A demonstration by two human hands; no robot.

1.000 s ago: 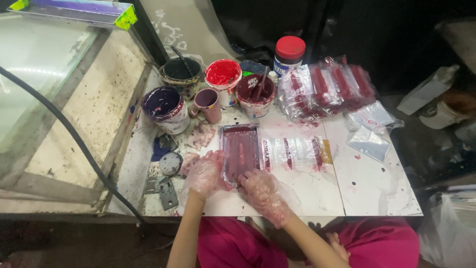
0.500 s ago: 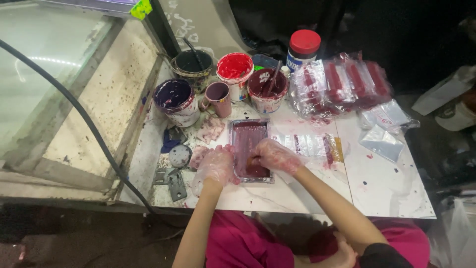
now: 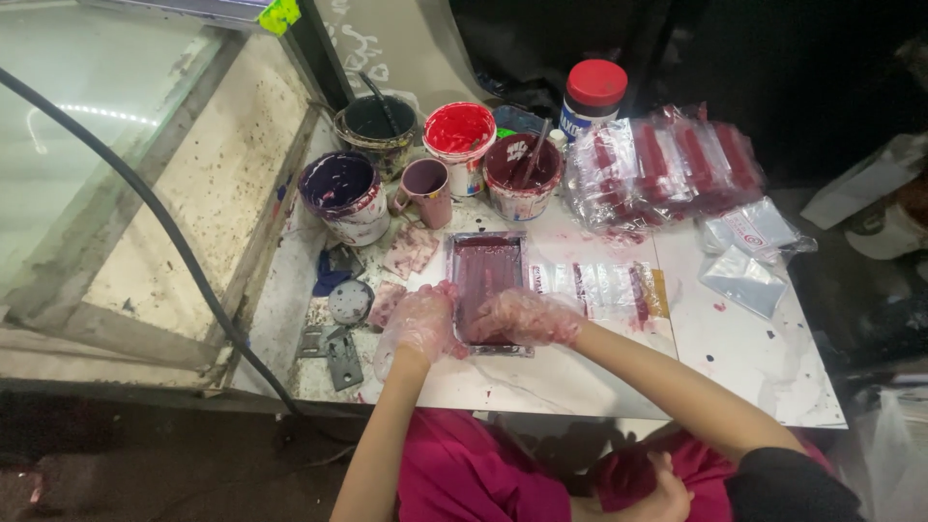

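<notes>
White table (image 3: 735,358): both gloved hands now on dark-red tray (image 3: 486,271), right hand (image 3: 522,317) moved lower; grip unclear.

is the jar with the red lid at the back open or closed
Closed. The red lid sits flat on top of the jar, which stands upright behind the open paint tubs.

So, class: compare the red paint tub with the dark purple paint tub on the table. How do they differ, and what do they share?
The red paint tub holds bright red paint; the dark purple paint tub holds deep purple. The red paint tub stands farther from the gloved hands, at the back row; the purple one sits nearer, left of the mug. The purple tub looks wider. Both are open, round, upright and paint-smeared.
</notes>
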